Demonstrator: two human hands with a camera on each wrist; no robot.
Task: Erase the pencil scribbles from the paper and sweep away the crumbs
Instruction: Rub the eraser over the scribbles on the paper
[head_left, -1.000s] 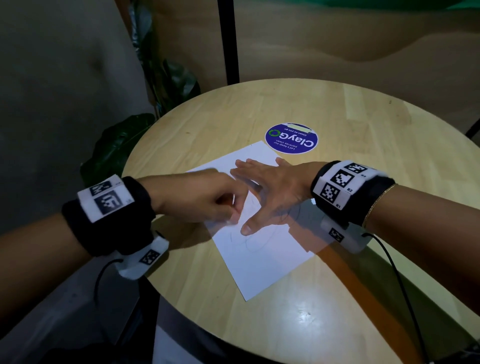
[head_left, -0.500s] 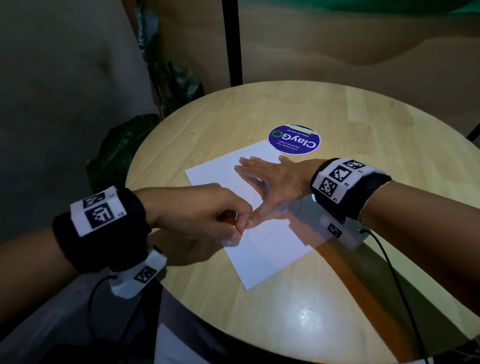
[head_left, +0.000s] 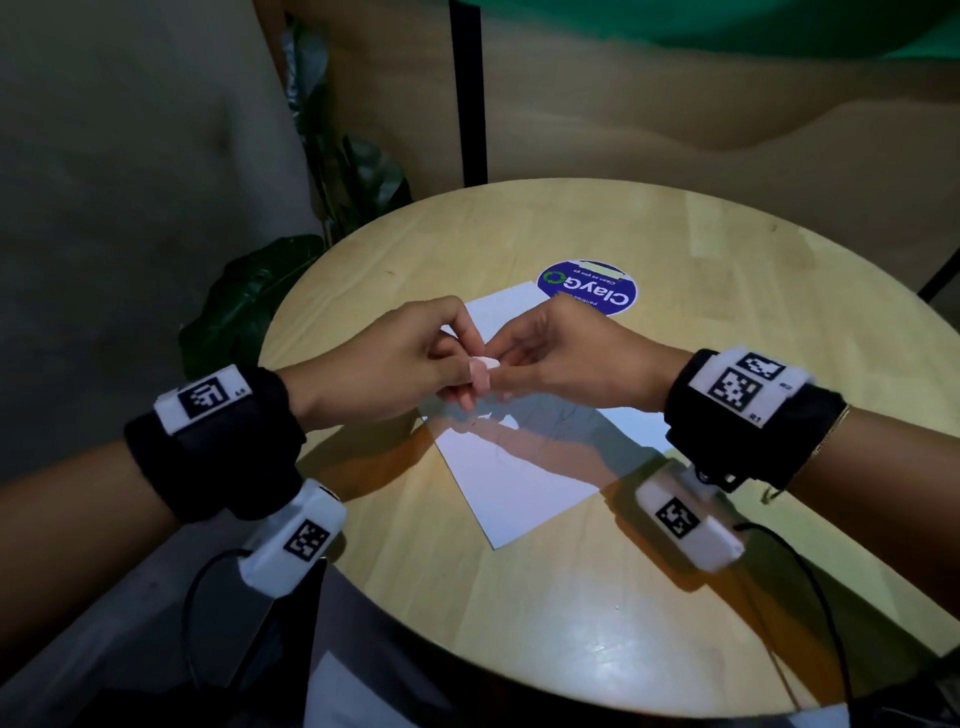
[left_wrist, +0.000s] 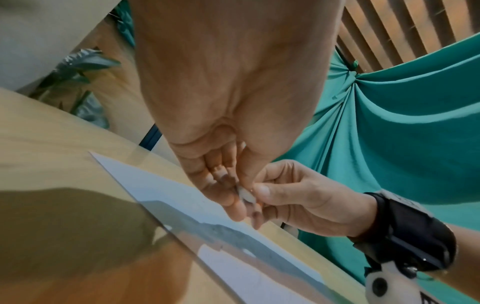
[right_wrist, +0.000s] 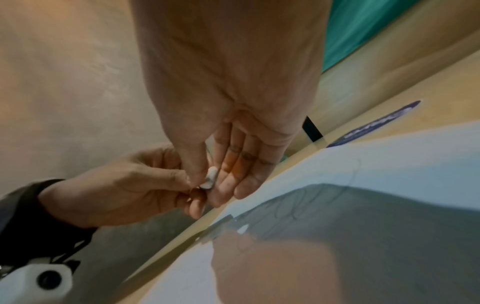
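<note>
A white sheet of paper (head_left: 519, 483) lies on the round wooden table (head_left: 701, 291), with faint pencil scribbles (head_left: 561, 415) near its middle. Both hands hover just above the paper and meet at a small white eraser (head_left: 483, 365). My left hand (head_left: 465, 376) pinches the eraser from the left, and my right hand (head_left: 503, 370) pinches it from the right with thumb and fingers. The left wrist view shows the eraser (left_wrist: 245, 194) between the two hands, and so does the right wrist view, eraser (right_wrist: 210, 179). The scribbles (right_wrist: 298, 209) lie in the hands' shadow. No crumbs are visible.
A round blue sticker (head_left: 587, 293) sits on the table just beyond the paper. A dark leafy plant (head_left: 249, 306) stands off the table's left edge, with a black post (head_left: 467, 93) behind. Green cloth (left_wrist: 402, 133) hangs to the right.
My right hand has lifted off the paper, where it lay flat. Both hands rose and came together, and the eraser, held by the left hand alone before, is now pinched by both.
</note>
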